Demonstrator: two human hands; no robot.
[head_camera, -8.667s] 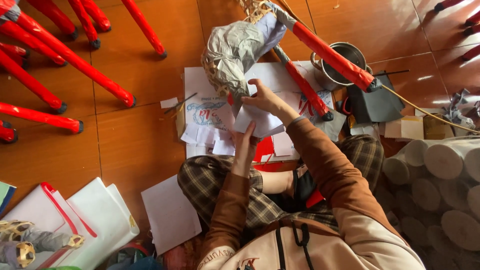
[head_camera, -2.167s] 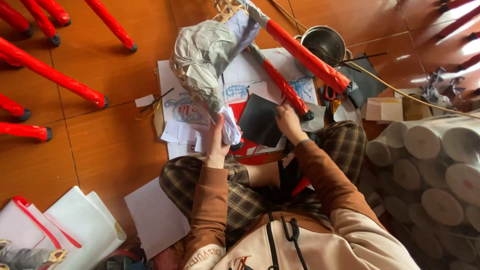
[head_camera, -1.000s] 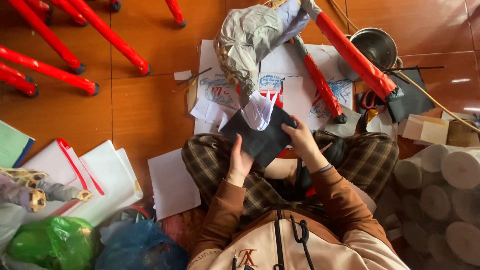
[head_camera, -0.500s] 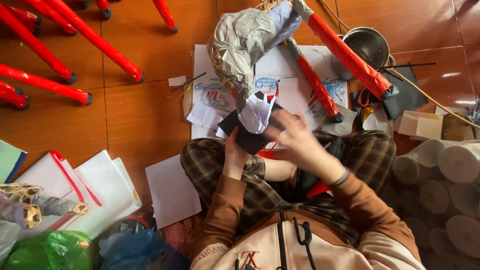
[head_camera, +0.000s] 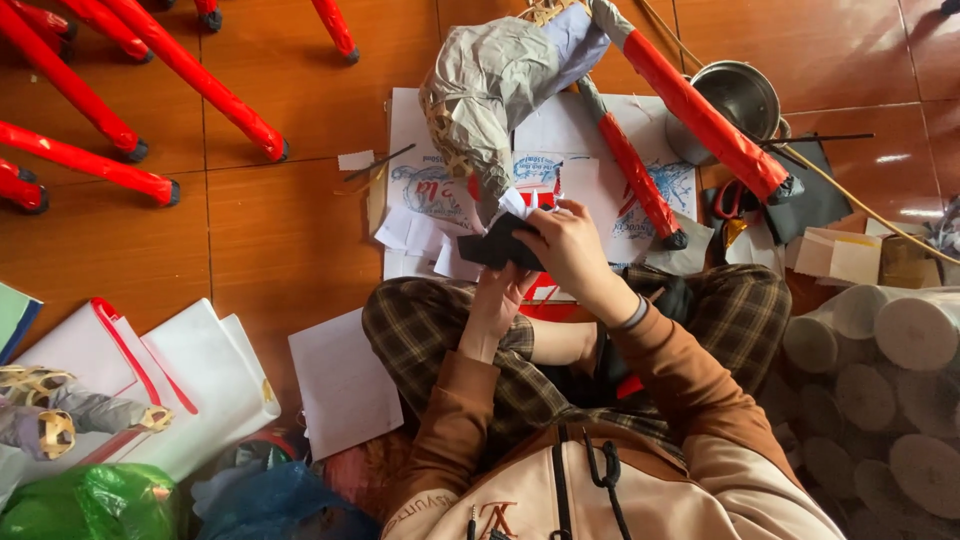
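I see both hands, left hand (head_camera: 497, 300) and right hand (head_camera: 567, 245), closed on a dark paper sheet (head_camera: 497, 243) against the half-covered woven frame (head_camera: 495, 85); papering looks unfinished.

Black sheet (head_camera: 497, 245), grey paper-covered woven figure (head_camera: 497, 85), red-wrapped poles (head_camera: 700, 110), plaid trousers (head_camera: 440, 330), brown sleeves (head_camera: 690, 380), orange-brown tiled floor (head_camera: 280, 220), white papers (head_camera: 345, 380).

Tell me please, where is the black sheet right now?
Centre of the head view: the black sheet is held between both hands, below the grey paper-covered frame.
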